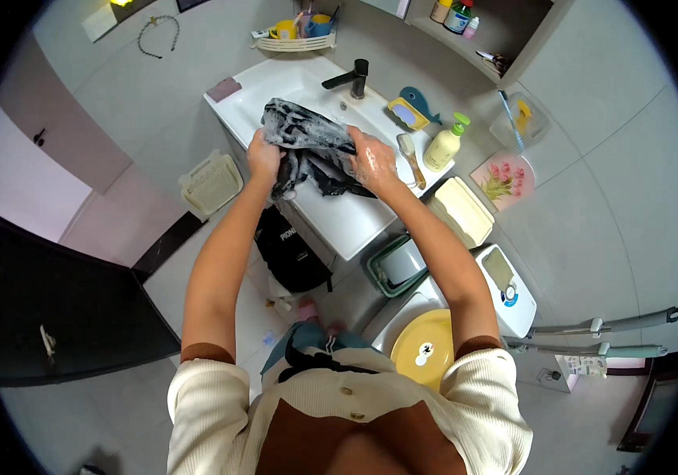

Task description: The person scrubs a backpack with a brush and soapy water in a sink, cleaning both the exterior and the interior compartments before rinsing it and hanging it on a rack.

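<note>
A black cloth (pixel 307 128) covered in white suds is stretched between my hands over the white washbasin (pixel 343 226). My left hand (pixel 263 157) is closed on its left end. My right hand (pixel 372 161), with foam on its back, grips the right end. Dark wet folds hang below and rest against the basin's near edge. Whether it is a garment or another piece of fabric I cannot tell. Behind it stands a black faucet (pixel 357 77). Right of my right hand lies a wooden-handled scrub brush (pixel 412 158), beside a pale pump bottle (pixel 442 149).
A whale-shaped soap holder (pixel 417 103) sits at the basin's back right, and a folded mauve cloth (pixel 224 89) on its left corner. Below are a black bag (pixel 291 253), a green bucket (pixel 378 281) and a yellow basin (pixel 422 344). An open cabinet (pixel 505 39) juts out at upper right.
</note>
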`<state>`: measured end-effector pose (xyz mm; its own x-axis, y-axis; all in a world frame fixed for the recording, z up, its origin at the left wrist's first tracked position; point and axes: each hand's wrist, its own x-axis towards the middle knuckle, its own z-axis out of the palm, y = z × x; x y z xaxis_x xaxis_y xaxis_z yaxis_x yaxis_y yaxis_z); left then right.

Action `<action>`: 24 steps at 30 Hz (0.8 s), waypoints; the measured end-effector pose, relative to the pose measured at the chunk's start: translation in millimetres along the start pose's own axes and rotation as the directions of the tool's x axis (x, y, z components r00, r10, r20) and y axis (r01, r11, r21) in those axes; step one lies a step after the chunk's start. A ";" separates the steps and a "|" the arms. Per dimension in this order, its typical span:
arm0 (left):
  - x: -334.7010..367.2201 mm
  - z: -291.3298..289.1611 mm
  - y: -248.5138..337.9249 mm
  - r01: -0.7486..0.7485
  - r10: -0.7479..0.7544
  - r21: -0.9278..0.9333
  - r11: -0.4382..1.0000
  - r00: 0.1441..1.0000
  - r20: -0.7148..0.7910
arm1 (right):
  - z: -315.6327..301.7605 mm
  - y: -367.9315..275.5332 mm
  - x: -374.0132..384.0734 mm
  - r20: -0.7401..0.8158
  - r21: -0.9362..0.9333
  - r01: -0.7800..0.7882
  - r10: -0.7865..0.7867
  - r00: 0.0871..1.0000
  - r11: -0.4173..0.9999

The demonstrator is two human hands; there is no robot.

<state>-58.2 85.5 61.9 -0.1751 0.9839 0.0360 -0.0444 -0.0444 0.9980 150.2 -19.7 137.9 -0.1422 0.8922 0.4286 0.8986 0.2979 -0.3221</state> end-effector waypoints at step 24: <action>-167.6 -101.2 51.2 -0.409 0.402 0.300 0.862 0.911 0.086 | -24.9 -126.7 -169.7 -0.329 -0.046 0.048 -0.060 0.942 0.998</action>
<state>-130.7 -99.2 101.7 -0.0931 0.8937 0.4388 0.3286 -0.3885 0.8609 70.7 -217.4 127.0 -0.0515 0.7110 0.7013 0.9088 0.3246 -0.2623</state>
